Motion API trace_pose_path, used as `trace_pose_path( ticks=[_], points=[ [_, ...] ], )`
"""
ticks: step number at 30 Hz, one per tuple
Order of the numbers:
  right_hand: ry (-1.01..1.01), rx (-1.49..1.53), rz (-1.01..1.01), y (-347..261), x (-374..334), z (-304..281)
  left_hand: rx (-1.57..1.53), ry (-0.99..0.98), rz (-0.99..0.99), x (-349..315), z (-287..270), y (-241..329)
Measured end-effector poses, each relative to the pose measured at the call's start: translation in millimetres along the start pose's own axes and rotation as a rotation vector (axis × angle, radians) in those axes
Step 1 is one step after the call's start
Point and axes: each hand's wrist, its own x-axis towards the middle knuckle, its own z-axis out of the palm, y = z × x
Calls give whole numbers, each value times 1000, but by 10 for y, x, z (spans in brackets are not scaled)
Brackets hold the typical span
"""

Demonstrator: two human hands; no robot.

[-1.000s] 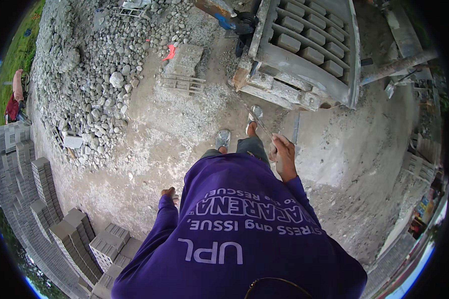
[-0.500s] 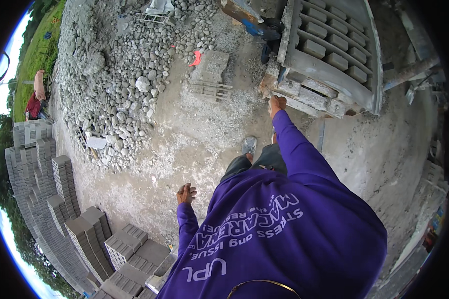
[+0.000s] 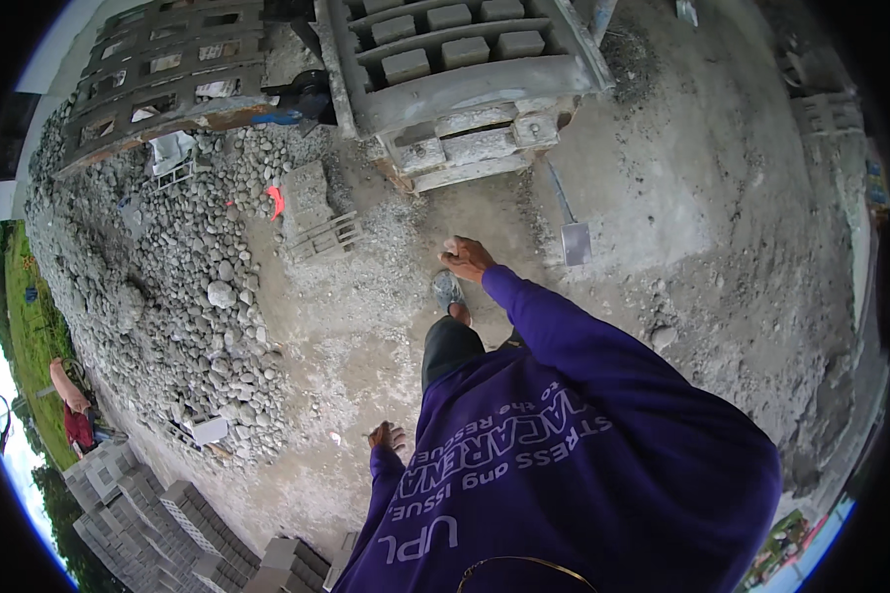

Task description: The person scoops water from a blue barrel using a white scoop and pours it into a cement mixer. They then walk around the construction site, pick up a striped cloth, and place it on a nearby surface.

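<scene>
Right hand: drawn back from the frame's near left corner, where it appeared half a second ago; the hand (image 3: pixel 468 260) is now in the air just beyond the shoe (image 3: pixel 448 289).
View: swung round, so the frame (image 3: pixel 465 97) sits farther left and higher, and the shovel (image 3: pixel 576 244) shows down to its flat blade.
Right grip: fingers bent, thumb brought close to the forefinger; a small pale spot shows at the tips, and I cannot tell whether it is something held.
Left hand: low over the ground beside the shirt (image 3: pixel 564 445); the hand (image 3: pixel 387 437) has its fingers loosely spread and holds nothing that shows.
Frame: at the top centre, ahead of the right hand and apart from it, with rows of grey blocks (image 3: pixel 465 51) set between its bars.
Shovel: on the ground to the right of the right hand, handle toward the frame.
Ground ahead: a ridged block (image 3: pixel 328 237) against a rough slab (image 3: pixel 307 193), with a red scrap (image 3: pixel 276 203) just left of the slab.
Gravel: a broad heap (image 3: pixel 158 287) on the left, below a rusty-edged grid (image 3: pixel 188 77).
Stacks: grey block piles (image 3: pixel 208 529) at the lower left.
</scene>
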Motion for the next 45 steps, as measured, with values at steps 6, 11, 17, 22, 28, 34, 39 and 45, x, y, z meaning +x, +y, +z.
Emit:
trace_pose_path(
  ticks=[6,11,17,22,28,34,39,45],
  points=[
    [8,219,370,1698,-1749,-1199,193,-15,367,650,647,1569],
    [484,652,784,3145,-3477,-2347,304,41,646,422,1746,3018],
    [720,822,1089,4422,-4873,-3242,232,-104,844,-365,4460,2795],
    [933,1158,974,4889,-4763,-3903,1144,-509,715,-1310,6673,1598],
    [887,1183,765,5167,-3691,-5329,1287,-529,772,-1807,8084,1487],
    [760,911,865,6205,-3060,-6568,1037,-271,461,-1791,9484,2523],
    [701,982,1066,6651,-3295,-7278,729,-257,483,-2286,10962,3342],
    [905,1182,1168,7065,-3158,-8245,1092,-360,643,-3457,13260,3879]
  ],
)
